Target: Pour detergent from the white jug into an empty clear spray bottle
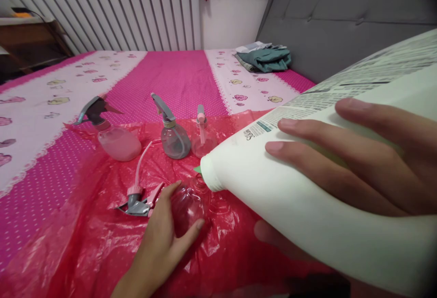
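Observation:
My left hand [164, 238] is wrapped round a clear spray bottle without its top [189, 204], which leans with its neck to the right. In my right hand [341, 161] a large white jug [273, 188] with printed text lies tilted, its mouth down at the clear bottle's neck. A bit of green shows at the jug's mouth. Whether liquid is flowing I cannot tell. Left of my left hand lies a grey and pink spray head [138, 204] with its tube pointing up.
Behind stand a spray bottle with pink liquid [119, 143], a grey-topped spray bottle [175, 141] and a pink-topped one [204, 141]. Red plastic sheet [102, 243] covers part of the pink bed [177, 74]. Folded clothes [264, 56] lie near the grey headboard [341, 20].

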`<state>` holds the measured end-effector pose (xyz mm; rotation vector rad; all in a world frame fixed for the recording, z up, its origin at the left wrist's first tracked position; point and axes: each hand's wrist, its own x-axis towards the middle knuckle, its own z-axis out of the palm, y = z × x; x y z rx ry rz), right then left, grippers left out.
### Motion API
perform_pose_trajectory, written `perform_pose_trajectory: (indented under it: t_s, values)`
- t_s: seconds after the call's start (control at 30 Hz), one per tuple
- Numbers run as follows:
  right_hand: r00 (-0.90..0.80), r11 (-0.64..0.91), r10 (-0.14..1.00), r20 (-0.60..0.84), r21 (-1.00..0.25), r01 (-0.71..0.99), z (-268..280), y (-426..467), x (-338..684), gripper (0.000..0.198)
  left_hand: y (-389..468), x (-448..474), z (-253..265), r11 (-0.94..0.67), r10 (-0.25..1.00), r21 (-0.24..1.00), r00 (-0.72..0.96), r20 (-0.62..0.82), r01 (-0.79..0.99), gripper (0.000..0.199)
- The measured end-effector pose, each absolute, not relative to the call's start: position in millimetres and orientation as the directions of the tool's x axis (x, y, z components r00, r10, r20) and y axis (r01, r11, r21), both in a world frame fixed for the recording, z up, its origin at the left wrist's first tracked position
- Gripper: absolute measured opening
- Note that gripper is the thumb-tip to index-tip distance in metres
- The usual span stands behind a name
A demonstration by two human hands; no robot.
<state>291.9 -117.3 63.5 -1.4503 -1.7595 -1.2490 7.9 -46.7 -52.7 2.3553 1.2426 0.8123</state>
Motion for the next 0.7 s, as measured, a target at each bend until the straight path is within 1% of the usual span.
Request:
perform_pose_trajectory:
  t_s: [0.07,0.1,0.17,0.23,0.3,0.4,0.43,0.53,0.63,0.7]
  values:
    - [-0.355,-0.036,0.448,0.821,0.413,0.91,66,-118,300,0.041,-47,8,-53,-0.55,0.834,0.551,0.449,0.322,0.627,0.06]
    - [-0.362,-0.044,0.462,0.81,0.428,0.903,68,-120,302,0.042,-46,8,-54,-0.548,0.835,0.554,0.448,0.319,0.627,0.06]
    - [-0.375,-0.005,0.529,0.761,0.444,0.896,72,-125,305,0.047,-46,7,-55,-0.54,0.84,0.561,0.445,0.311,0.628,0.061]
    - [-0.364,0.033,0.592,0.719,0.43,0.902,76,-131,306,0.05,-47,7,-56,-0.528,0.847,0.57,0.438,0.301,0.629,0.061]
    - [-0.378,0.071,0.609,0.697,0.426,0.902,78,-134,306,0.051,-47,7,-55,-0.527,0.848,0.574,0.438,0.3,0.627,0.061]
    - [-0.412,0.116,0.588,0.696,0.431,0.895,79,-134,304,0.054,-47,8,-54,-0.541,0.839,0.567,0.447,0.31,0.621,0.06]
    - [-0.403,0.124,0.58,0.708,0.412,0.903,79,-133,303,0.057,-47,8,-54,-0.544,0.837,0.564,0.448,0.314,0.621,0.06]
    - [-0.355,0.096,0.549,0.756,0.366,0.926,79,-131,303,0.052,-46,8,-54,-0.542,0.839,0.561,0.442,0.318,0.626,0.06]
    - [-0.415,0.084,0.536,0.735,0.443,0.893,79,-130,307,0.047,-46,8,-55,-0.539,0.841,0.562,0.44,0.316,0.627,0.061]
    - [-0.432,0.074,0.538,0.724,0.47,0.88,78,-130,309,0.045,-46,8,-56,-0.54,0.84,0.562,0.441,0.315,0.627,0.061]
